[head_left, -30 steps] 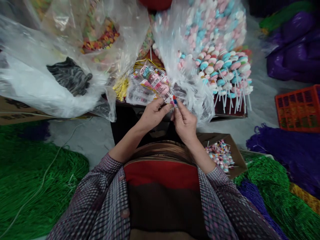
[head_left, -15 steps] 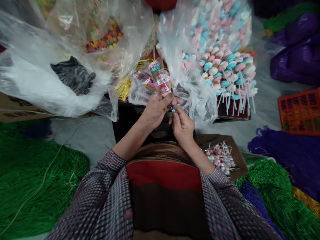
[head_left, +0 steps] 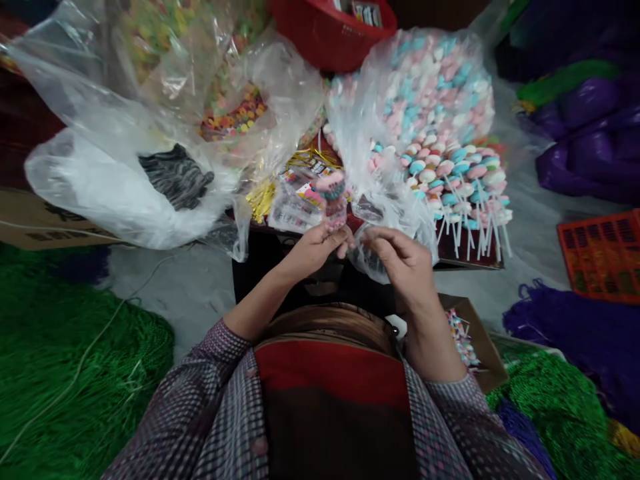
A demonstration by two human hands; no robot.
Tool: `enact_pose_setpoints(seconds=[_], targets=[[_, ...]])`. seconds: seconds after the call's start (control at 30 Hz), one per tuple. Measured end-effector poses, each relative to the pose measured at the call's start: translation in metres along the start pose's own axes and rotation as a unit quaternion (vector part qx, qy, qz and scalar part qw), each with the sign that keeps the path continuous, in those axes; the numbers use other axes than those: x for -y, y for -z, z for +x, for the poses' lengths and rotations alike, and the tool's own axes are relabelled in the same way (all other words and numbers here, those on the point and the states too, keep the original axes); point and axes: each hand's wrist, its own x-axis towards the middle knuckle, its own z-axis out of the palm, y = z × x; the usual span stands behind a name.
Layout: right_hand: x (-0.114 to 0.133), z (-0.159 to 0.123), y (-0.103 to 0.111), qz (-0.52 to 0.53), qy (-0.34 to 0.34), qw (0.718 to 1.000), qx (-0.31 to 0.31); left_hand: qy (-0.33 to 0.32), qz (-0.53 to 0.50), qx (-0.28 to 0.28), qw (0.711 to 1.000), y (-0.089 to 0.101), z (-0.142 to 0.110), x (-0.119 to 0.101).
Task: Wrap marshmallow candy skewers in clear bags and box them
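Note:
My left hand (head_left: 321, 248) is closed around the bottom of a wrapped marshmallow lollipop (head_left: 331, 190), whose pink and blue top points away from me. Its clear wrapper is blurred, and my fingers hide the lower end. To the right, apart from the lollipop, my right hand (head_left: 403, 260) has its thumb and fingers curled together in a pinch. What it holds, if anything, does not show. Behind the lollipop lie flat clear printed wrappers (head_left: 295, 208) and gold twist ties (head_left: 261, 200) on the table.
Unwrapped marshmallow lollipops (head_left: 457, 177) are heaped at the right beside a clear bag of marshmallows (head_left: 435, 87). A red basin (head_left: 335, 40) stands behind. At left are a white plastic bag (head_left: 100, 190) and a bag of gummy rings (head_left: 235, 117). A cardboard box (head_left: 493, 353) holds wrapped lollipops.
My right hand has drawn away from the left, to the right and nearer me. The lollipop stays in my left hand. The view has tilted, showing more of the red basin.

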Motion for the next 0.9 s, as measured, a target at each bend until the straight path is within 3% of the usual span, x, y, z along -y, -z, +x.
enact_pose_setpoints(seconds=[0.1, 0.33, 0.53, 0.67, 0.9], targets=[[0.003, 0.006, -0.009, 0.032, 0.036, 0.999, 0.001, -0.037, 0.107, -0.012, 0.993, 0.001, -0.002, 0.010], [0.017, 0.003, -0.053, 0.032, 0.075, 0.996, -0.026, -0.093, 0.205, -0.100, 0.969, -0.004, -0.007, 0.043], [0.026, 0.001, -0.053, -0.008, 0.062, 0.997, -0.054, -0.113, 0.295, -0.145, 0.938, -0.005, -0.008, 0.062], [0.028, 0.001, -0.052, 0.022, 0.068, 0.994, -0.084, -0.149, 0.303, -0.138, 0.931, -0.005, -0.008, 0.063], [0.029, -0.003, -0.047, -0.027, 0.065, 0.988, -0.135, -0.151, 0.306, -0.124, 0.932, -0.012, -0.009, 0.061]])
